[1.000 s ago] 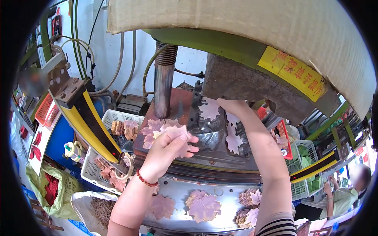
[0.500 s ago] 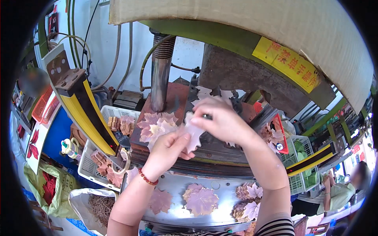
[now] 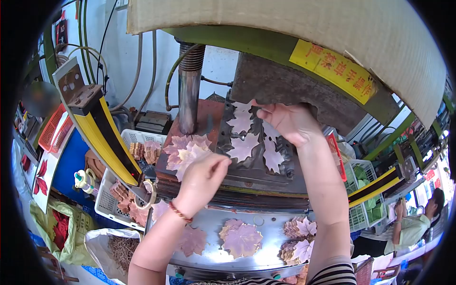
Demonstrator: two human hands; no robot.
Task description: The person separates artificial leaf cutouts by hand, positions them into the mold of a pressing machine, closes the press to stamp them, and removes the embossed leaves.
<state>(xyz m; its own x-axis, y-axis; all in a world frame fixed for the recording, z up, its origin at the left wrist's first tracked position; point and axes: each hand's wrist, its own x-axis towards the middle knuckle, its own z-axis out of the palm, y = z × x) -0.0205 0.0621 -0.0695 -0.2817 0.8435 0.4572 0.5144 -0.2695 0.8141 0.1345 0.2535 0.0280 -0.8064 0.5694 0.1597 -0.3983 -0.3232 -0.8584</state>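
A reddish press bed [image 3: 209,115] bearing a pile of pink leaves [image 3: 184,153] and a dark plate [image 3: 260,169] with leaf pieces [image 3: 243,147].

From my feed, I see pale pink-lilac leaves [image 3: 243,146] against a dark grey mould [image 3: 259,128], and a leaf pile [image 3: 183,154] of pink and peach with creamy yellow on a reddish-brown block [image 3: 204,116]. The desk [image 3: 213,219] shines silver. Overhead I get a cream cardboard sheet [image 3: 285,14], an olive-green beam [image 3: 213,40] and a yellow sign [image 3: 332,69] printed in red characters. The left guard bar [image 3: 109,142] is striped yellow and black. I pick out a red bracelet [image 3: 179,212], a black-and-white striped sleeve [image 3: 332,275], a blue barrel [image 3: 69,166], a yellow-green bag [image 3: 78,237] and a co-worker's light green shirt [image 3: 412,232].
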